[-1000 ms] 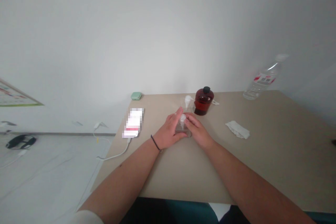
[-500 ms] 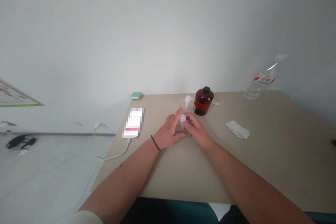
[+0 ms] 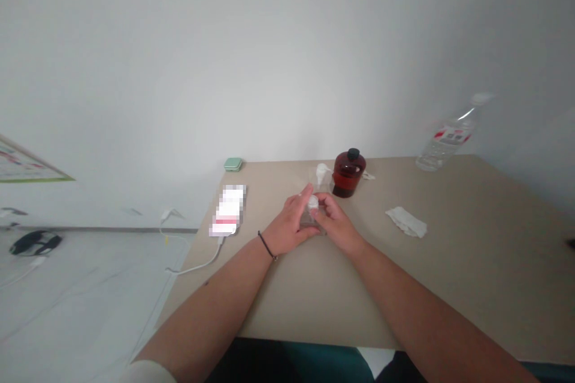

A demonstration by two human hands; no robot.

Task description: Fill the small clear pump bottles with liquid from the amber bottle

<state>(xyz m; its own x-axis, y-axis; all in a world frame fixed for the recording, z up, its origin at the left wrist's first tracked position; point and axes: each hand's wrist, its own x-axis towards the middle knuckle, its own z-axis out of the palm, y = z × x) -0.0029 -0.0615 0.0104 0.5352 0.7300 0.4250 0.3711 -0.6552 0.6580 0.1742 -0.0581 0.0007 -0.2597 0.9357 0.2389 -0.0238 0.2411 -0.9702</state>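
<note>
The person's got both bare hands together near the middle of a beige table (image 3: 287,305), right around a small clear bottle (image 3: 309,218) that's sitting on the tabletop. The left hand (image 3: 287,224), with a thin dark bracelet (image 3: 267,246) on the wrist, is cupped against the bottle's left side, fingers close together and pointing up and to the far side. The right hand (image 3: 336,221) comes in from the other side with its fingers curled over and pinching around a white cap (image 3: 313,202) on top of the bottle, though the exact grip is partly hidden. Just past the hands there's a second clear container with a white top (image 3: 320,175), and right beside that stands an amber glass bottle (image 3: 348,175) with a black cap. Over to the right lies a crumpled white tissue (image 3: 406,221), and a clear plastic water bottle (image 3: 447,137) stands at the far right corner. On the left there's a pixelated white-and-red object (image 3: 228,209) with a white cable (image 3: 193,267) running off the table edge, plus a small green tin (image 3: 233,164) at the far edge.
</note>
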